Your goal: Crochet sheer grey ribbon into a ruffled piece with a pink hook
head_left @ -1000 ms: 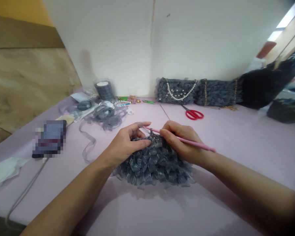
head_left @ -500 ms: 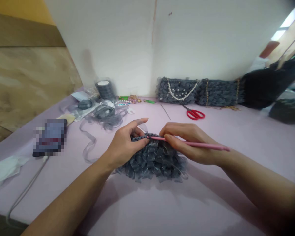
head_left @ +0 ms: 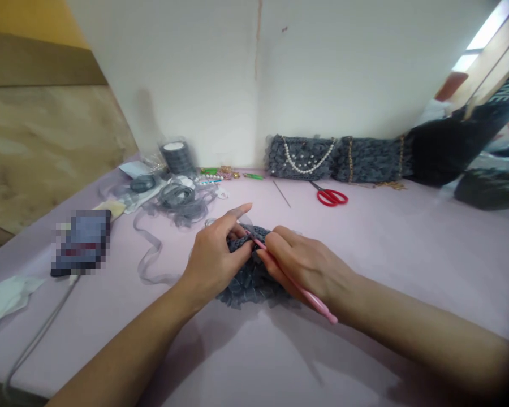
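My left hand (head_left: 220, 251) pinches the top edge of a dark grey ruffled crochet piece (head_left: 248, 285), its index finger sticking out above. In my right hand (head_left: 305, 263) is a pink crochet hook (head_left: 311, 299), its handle end slanting down toward me. The hook's tip meets the piece's edge beside my left thumb; the tip itself is hidden in the stitches. A sheer grey ribbon (head_left: 152, 254) trails over the table to the left of the piece, leading back to a loose ribbon heap (head_left: 180, 198).
At the back stand two grey ruffled bags, one with a pearl strap (head_left: 299, 167), one with a gold chain (head_left: 350, 161). Red scissors (head_left: 333, 196) and a thin needle (head_left: 281, 194) lie before them. Ribbon spools (head_left: 178, 158), a phone (head_left: 82, 243) on a cable and tissue (head_left: 11, 297) are leftward.
My right hand has turned, swinging the hook's handle end from pointing right to pointing down toward me. The crochet piece has tilted, and my left hand keeps its pinch. The view has shifted slightly.
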Available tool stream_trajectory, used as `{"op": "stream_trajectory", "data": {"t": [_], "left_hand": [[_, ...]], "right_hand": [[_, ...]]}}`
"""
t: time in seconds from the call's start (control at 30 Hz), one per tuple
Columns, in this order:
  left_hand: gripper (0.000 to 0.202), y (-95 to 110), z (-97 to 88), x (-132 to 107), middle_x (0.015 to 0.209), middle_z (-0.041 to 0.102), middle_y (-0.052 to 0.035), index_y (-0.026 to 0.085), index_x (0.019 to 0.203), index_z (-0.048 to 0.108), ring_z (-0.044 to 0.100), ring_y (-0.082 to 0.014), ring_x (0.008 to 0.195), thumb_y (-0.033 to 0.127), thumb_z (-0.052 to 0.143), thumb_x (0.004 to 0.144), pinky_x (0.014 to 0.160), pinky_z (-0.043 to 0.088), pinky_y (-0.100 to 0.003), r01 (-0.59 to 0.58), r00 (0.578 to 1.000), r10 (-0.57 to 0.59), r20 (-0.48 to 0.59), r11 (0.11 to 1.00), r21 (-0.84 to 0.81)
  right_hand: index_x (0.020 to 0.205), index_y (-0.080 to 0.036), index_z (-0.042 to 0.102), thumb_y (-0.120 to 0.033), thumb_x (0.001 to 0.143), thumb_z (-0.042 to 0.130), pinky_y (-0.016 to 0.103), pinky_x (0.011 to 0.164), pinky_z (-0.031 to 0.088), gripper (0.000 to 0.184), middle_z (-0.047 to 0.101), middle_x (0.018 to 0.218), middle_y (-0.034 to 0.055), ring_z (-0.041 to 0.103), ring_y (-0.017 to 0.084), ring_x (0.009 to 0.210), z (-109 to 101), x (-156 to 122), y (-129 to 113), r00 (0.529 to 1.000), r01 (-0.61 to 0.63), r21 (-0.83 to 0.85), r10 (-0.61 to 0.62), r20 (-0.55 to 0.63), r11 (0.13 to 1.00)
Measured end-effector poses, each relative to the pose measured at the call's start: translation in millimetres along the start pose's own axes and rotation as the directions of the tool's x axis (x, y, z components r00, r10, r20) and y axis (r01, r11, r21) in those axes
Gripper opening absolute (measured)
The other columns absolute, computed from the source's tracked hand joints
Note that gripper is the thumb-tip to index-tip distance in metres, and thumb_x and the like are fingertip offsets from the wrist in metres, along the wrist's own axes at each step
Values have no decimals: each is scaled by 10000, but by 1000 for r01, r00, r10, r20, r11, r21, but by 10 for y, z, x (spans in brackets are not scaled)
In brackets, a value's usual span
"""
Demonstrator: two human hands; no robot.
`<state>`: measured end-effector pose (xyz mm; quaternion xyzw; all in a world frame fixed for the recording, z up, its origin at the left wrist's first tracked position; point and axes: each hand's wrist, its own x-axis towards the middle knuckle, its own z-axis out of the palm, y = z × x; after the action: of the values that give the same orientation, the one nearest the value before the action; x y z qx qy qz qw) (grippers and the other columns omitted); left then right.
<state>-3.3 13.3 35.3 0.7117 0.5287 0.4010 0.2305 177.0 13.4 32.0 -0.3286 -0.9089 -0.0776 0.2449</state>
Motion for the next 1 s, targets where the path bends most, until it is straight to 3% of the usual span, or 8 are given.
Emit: {"op": "stream_trajectory", "data": {"t": [0.07, 0.13, 0.2, 0.27, 0.37, 0.47, 0.67, 1.0], "left_hand": [[590, 14, 37, -3, 803, 623, 15, 218, 1326, 551, 581, -152, 793, 196, 653, 745, 796, 436, -284, 73, 997, -74, -5, 990, -117], [621, 19, 93, -5, 811, 618, 14, 203, 1327, 539, 583, -140, 776, 206, 689, 725, 777, 449, -275, 225, 973, -224, 47, 898, -378], [610, 17, 148, -3, 833, 633, 2, 188, 1300, 543, 599, -131, 751, 207, 713, 714, 732, 467, -264, 409, 906, -372, 202, 651, -640], [533, 6, 173, 8, 847, 663, -24, 170, 1228, 583, 620, -130, 728, 178, 714, 711, 704, 483, -258, 547, 822, -419, 387, 387, -742], [466, -24, 121, 40, 885, 699, -61, 158, 1158, 631, 646, -141, 736, 127, 712, 700, 732, 505, -271, 656, 747, -341, 570, 240, -716], [536, -72, 3, 81, 963, 703, -68, 180, 1209, 618, 666, -161, 791, 119, 733, 689, 770, 509, -295, 675, 737, -302, 604, 303, -672], [563, -154, -171, 133, 937, 704, -46, 215, 1235, 623, 670, -158, 751, 151, 747, 689, 729, 497, -291, 624, 780, -341, 526, 499, -601], [464, -167, -222, 136, 952, 743, -88, 212, 1176, 663, 699, -200, 799, 164, 720, 718, 767, 514, -331, 666, 729, -292, 620, 514, -541]], "right_hand": [[709, -197, 427, -248, 1005, 313, 264, 496, 260, 321, 436, 641, -1, 351, 124, 507, 68, 5, 41, 998, 23, -56, -26, -62, 998], [692, -199, 417, -236, 1005, 325, 268, 501, 250, 329, 427, 626, -3, 337, 126, 512, 139, 8, 102, 992, 41, -83, -51, -119, 996], [685, -199, 410, -231, 1002, 344, 267, 505, 250, 325, 431, 631, -1, 333, 127, 523, 208, 2, 175, 984, 57, -85, -71, -165, 995], [686, -202, 404, -234, 997, 361, 266, 511, 257, 316, 439, 640, 2, 336, 129, 537, 261, -10, 249, 975, 81, -63, -93, -202, 995], [695, -204, 406, -232, 989, 377, 257, 524, 291, 297, 468, 673, 13, 374, 131, 568, 268, -18, 334, 964, 160, 38, -148, -222, 986], [730, -193, 438, -232, 986, 384, 237, 542, 335, 265, 503, 722, 25, 436, 122, 606, 164, 4, 377, 977, 192, 231, -162, -141, 954], [879, -157, 545, -268, 994, 395, 222, 583, 374, 219, 547, 748, 17, 478, 96, 614, -148, 67, 394, 992, 15, 500, -75, 99, 866], [922, -151, 613, -282, 988, 425, 235, 638, 470, 238, 715, 836, 35, 651, 122, 747, -298, 90, 426, 944, -238, 652, 12, 331, 720]]}}
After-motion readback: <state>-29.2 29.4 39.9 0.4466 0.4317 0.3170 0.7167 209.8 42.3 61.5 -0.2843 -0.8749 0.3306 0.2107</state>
